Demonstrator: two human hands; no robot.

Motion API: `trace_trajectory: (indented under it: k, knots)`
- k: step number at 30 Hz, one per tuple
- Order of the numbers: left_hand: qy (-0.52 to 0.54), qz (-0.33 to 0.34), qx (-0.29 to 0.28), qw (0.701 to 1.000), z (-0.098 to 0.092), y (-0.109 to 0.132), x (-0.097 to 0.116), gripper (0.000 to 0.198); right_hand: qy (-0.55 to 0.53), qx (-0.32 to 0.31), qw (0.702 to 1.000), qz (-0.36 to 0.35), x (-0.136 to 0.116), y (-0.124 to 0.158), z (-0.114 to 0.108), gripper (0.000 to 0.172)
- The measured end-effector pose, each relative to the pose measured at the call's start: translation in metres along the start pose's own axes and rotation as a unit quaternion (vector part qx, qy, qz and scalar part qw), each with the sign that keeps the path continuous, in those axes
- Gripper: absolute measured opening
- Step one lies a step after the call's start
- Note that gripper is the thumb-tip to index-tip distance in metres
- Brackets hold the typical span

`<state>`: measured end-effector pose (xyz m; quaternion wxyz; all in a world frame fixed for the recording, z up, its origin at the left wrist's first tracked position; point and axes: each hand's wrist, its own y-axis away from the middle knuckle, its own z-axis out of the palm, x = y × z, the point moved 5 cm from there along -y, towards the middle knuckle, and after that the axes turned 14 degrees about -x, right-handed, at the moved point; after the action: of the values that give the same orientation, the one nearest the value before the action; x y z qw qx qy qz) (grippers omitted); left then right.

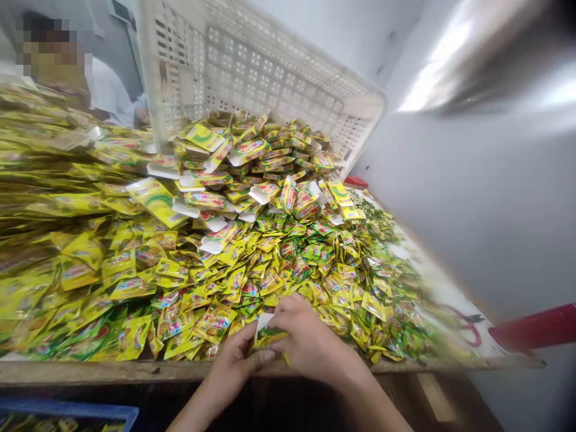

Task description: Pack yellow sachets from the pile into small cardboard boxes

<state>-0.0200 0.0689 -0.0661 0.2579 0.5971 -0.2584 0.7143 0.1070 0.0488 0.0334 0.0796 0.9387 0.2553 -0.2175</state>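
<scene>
My left hand (236, 360) and my right hand (310, 342) meet at the near edge of the wooden table (135, 371). Together they pinch a small flat carton (265, 333), yellow outside with a white flap, stuffed with sachets. Both hands have their fingers closed on it. Right behind them spreads a big heap of small yellow and green sachets (270, 276). Farther back lie several flat yellow cartons (211, 180) with white flaps.
A white plastic crate (252, 66) stands tilted on the pile at the back. Another person in white (103, 90) is at the far left. Red-handled scissors (463, 327) lie at the right, near a red object (535, 327). A blue tray (67, 411) sits below the table.
</scene>
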Motion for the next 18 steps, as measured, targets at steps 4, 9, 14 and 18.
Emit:
trace_trajectory:
  k: [4, 9, 14, 18]
  knots:
    - [0.013, 0.0, 0.002, 1.0, -0.001, 0.001, 0.003, 0.044, 0.039, 0.034, 0.996, 0.071, 0.0, 0.002, 0.0, 0.016]
    - [0.009, -0.007, 0.009, 1.0, -0.001, 0.004, 0.003, 0.044, 0.05, 0.013, 0.999, 0.003, -0.01, 0.003, -0.004, 0.013]
    - [0.006, 0.001, 0.013, 1.0, 0.0, 0.002, 0.005, 0.043, 0.014, 0.12, 0.991, 0.061, 0.004, -0.002, 0.008, 0.02]
    - [-0.01, -0.015, 0.017, 1.0, -0.001, 0.002, 0.005, 0.041, 0.003, 0.083, 0.996, 0.027, 0.004, -0.003, 0.005, 0.015]
